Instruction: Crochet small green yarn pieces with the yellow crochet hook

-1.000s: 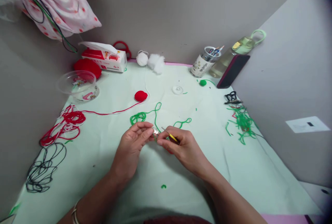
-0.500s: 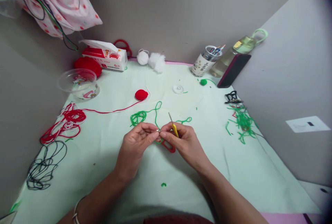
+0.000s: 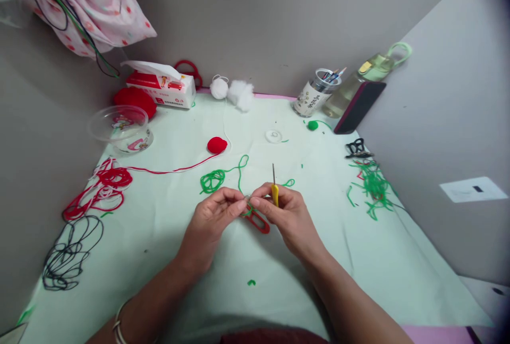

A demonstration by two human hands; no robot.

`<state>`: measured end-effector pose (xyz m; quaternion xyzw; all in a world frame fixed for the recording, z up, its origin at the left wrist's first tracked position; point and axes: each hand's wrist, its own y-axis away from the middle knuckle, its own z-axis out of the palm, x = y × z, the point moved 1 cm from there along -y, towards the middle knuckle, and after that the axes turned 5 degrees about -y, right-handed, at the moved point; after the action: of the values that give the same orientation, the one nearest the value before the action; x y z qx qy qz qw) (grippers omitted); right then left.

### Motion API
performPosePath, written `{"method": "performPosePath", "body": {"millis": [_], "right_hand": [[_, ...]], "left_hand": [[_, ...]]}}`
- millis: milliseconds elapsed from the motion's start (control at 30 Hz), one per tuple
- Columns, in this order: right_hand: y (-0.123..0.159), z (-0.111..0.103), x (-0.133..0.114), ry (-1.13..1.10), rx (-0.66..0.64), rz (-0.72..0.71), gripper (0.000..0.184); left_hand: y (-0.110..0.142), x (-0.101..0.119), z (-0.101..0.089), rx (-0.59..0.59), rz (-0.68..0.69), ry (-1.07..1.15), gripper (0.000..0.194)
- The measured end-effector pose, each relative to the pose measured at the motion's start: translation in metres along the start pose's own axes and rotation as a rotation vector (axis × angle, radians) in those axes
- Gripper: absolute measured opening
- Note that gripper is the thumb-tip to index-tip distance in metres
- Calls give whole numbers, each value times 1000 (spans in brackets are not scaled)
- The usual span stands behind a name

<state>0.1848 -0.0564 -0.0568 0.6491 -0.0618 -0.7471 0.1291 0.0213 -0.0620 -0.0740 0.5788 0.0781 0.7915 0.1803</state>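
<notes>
Above the middle of the cloth my left hand (image 3: pixel 217 219) is closed, thumb and forefinger pinching green yarn (image 3: pixel 239 178) at a small spot mostly covered by the fingers. Close beside it, my right hand (image 3: pixel 289 216) has a yellow-handled crochet hook (image 3: pixel 275 194) tucked in its fingers, the metal shaft pointing away from me. Its thumb and forefinger also pinch at the same yarn. From there the strand runs back to a loose green coil (image 3: pixel 212 181). Under the hands lie scissors with red handles (image 3: pixel 261 224), their blades hidden.
A red crocheted ball (image 3: pixel 217 145) lies ahead, trailing yarn to a red and white tangle (image 3: pixel 113 182). Black cord (image 3: pixel 66 259) is at left, green scraps (image 3: pixel 373 187) at right. Along the back stand a tissue pack (image 3: pixel 171 89), pen tin (image 3: pixel 313 97), bottle (image 3: pixel 346 89) and phone (image 3: pixel 360 107).
The crochet hook has swung from tilting left to nearly upright as my right hand turned slightly. Both hands have shifted a little right, and more of the red scissor handles shows.
</notes>
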Motion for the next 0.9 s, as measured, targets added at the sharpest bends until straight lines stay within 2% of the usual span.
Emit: {"method": "performPosePath", "body": {"millis": [133,233,333,433,500,567,667,733,833,900], "right_hand": [[-6,-10,-2,-95,104,-20,27],[-9,-13,-6,-149,143,-29,28],[-8,-6,-5,-175,59,-12,28],[-4,7,4,-239,-67,63,30],[-2,13,9,-235,-110,81,31],[-1,14,12,-185,-116,41,32],[-2,10,12,-137,-91,-29,32],[-3,8,10,-129,-63,-62,31],[-2,8,6,-92,-42,-104,31],[-1,8,5,-66,-48,-117,31]], "left_hand": [[-2,6,-6,69,28,60,12],[-3,10,-7,37,40,158,21],[-1,13,-3,-80,25,196,28],[5,15,3,-214,5,193,34],[8,18,4,-265,-4,182,34],[9,20,2,-274,-10,158,34],[7,20,-5,-191,-20,76,33],[5,18,-8,-152,-6,-52,24],[4,12,-7,-246,19,-306,14],[4,9,-6,-380,33,-421,22]]}}
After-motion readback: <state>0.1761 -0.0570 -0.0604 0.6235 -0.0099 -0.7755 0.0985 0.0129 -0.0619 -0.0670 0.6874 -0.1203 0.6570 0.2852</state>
